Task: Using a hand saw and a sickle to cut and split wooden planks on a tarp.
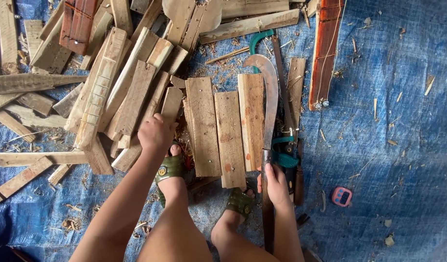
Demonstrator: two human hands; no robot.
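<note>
Head view is looking straight down at a blue tarp (403,121) strewn with shavings; the right hand (274,184) is closing its fingers around the wooden handle of a long curved blade (269,97), gripping it tight just below where metal meets wood; the blade's long axis is running nearly straight away from the person, handle end near the knees, hooked tip bending left toward the far edge of the tarp; it is lying over the right edge of three flat boards (228,131) set side by side, their lengths also pointing away; the left hand (155,132) is curled shut on the near end of a narrow plank (171,104) at the edge of a loose wood pile (102,87) filling the far left corner of the tarp; both feet are sitting in green sandals (169,170) just below the boards; a green-framed saw (279,97) is lying just right of the blade, parallel to it; a small pink timer (341,196) is resting well apart on the right.
</note>
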